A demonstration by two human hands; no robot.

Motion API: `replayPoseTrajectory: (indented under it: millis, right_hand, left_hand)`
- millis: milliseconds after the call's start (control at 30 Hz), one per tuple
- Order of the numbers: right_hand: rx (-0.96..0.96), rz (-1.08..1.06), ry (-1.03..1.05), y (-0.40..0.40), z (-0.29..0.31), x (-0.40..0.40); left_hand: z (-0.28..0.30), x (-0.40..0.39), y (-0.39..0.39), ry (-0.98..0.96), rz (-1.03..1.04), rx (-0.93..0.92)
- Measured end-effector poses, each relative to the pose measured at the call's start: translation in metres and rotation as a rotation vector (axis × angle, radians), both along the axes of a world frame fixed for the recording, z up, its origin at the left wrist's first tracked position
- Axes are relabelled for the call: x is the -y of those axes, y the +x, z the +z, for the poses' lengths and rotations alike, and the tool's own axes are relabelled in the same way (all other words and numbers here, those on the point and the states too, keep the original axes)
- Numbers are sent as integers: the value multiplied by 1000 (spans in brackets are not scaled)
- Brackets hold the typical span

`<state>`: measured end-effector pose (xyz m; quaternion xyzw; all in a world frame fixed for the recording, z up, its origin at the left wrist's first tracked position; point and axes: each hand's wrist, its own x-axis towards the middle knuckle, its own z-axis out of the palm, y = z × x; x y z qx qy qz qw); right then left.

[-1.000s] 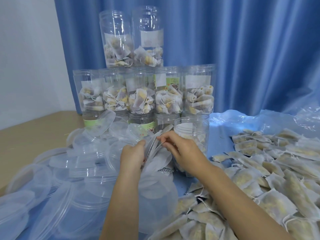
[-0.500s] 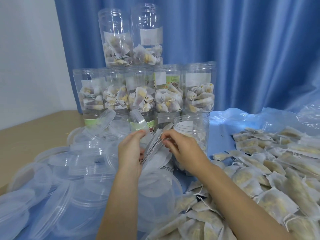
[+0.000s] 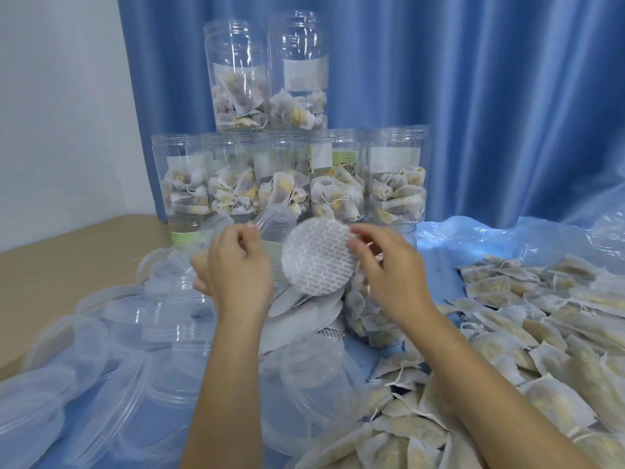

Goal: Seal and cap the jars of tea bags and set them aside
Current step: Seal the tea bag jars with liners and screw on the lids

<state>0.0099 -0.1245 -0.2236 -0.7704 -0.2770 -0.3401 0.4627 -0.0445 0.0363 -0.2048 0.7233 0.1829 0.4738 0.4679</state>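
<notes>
Behind, seven filled jars (image 3: 338, 177) are waiting uncapped; my right hand (image 3: 389, 265) is pinching a seal disc (image 3: 318, 257), left hand (image 3: 236, 265) curling around spare discs.

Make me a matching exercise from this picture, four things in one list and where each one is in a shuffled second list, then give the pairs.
Things:
1. round seal disc
2. loose tea bags
3. clear lids
4. two top jars

Places:
A. heaped on the left of the table
B. pinched by the right hand
C. stacked on the row of jars
D. spread on the right of the table

Pairs: 1-B, 2-D, 3-A, 4-C
</notes>
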Motion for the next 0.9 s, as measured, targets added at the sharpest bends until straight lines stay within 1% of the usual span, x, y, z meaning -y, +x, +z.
replayPoseTrajectory:
  millis: [33, 67, 100, 133, 200, 267, 333, 367, 400, 433, 500, 567, 600, 667, 767, 900]
  right_hand:
    - [-73, -12, 90, -1, 5, 1]
    - [-146, -3, 180, -1, 8, 3]
    - [-204, 15, 262, -1, 11, 4]
    - [-244, 31, 335, -2, 13, 6]
    - [-301, 55, 477, -4, 17, 8]
    - [-350, 78, 596, -5, 21, 10]
    - [-390, 128, 718, -7, 25, 11]
    - [-405, 152, 757, -7, 27, 12]
    - [-414, 166, 748, -7, 29, 13]
    - [-424, 173, 686, -7, 30, 13]
    - [-460, 249, 525, -10, 33, 12]
    - [-537, 424, 467, -15, 35, 9]
    - [-561, 505, 446, -17, 36, 8]
    - [-576, 609, 389, -19, 36, 8]
    - [-610, 702, 356, -20, 41, 12]
    - [-713, 830, 313, -21, 45, 16]
  left_hand:
    - [1, -1, -2, 88, 69, -11]
    - [3, -1, -2, 110, 77, 13]
    - [4, 1, -3, 67, 34, 69]
    - [7, 5, -5, -57, -42, 140]
    - [11, 7, -4, -399, -197, 269]
    - [12, 4, -3, -679, -317, 297]
    - [13, 2, -2, -863, -442, 317]
    - [13, 2, -2, -921, -490, 309]
    - [14, 3, -1, -946, -528, 290]
    - [14, 4, -2, -938, -570, 275]
    - [13, 10, -2, -827, -662, 246]
    - [12, 18, -1, -668, -699, 224]
    - [12, 21, -1, -627, -683, 218]
    - [12, 23, -2, -622, -653, 220]
    - [16, 25, -5, -597, -642, 192]
    - [20, 31, -10, -589, -641, 218]
